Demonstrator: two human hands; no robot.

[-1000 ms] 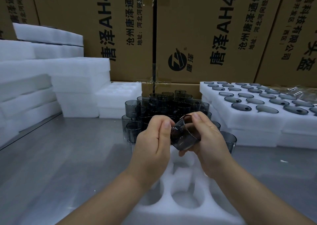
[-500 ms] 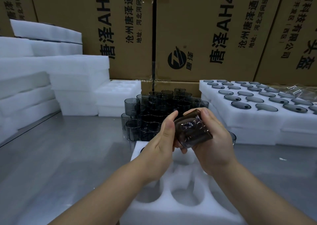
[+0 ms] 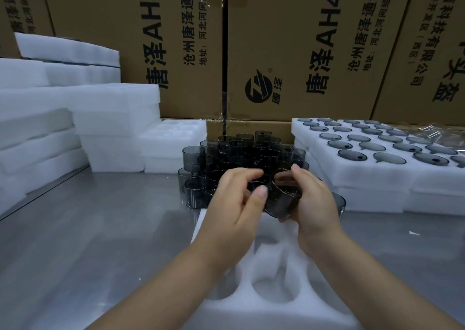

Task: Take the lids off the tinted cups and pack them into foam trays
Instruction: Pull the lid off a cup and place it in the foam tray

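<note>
Two hands on one tinted cup, above a foam tray.

From my seat, white foam slabs (image 3: 75,118) are stacked at 9 o'clock on the steel table (image 3: 88,229). At centre the left hand (image 3: 236,204) has bent fingers at the mouth of a single tinted cup (image 3: 281,200), thumb near its wall; I cannot tell whether it pinches anything. The right hand (image 3: 315,204) curls round that cup and holds it tilted on its side. At 12 o'clock of the hands stands a tight cluster of loose cups (image 3: 239,153), too overlapped to count. Under the hands, at 6 o'clock, lies one foam tray (image 3: 276,312) with round pockets. At 2 o'clock, packed trays (image 3: 364,176) show roughly two dozen cup mouths. Four printed cartons (image 3: 289,40) wall the back.
</note>
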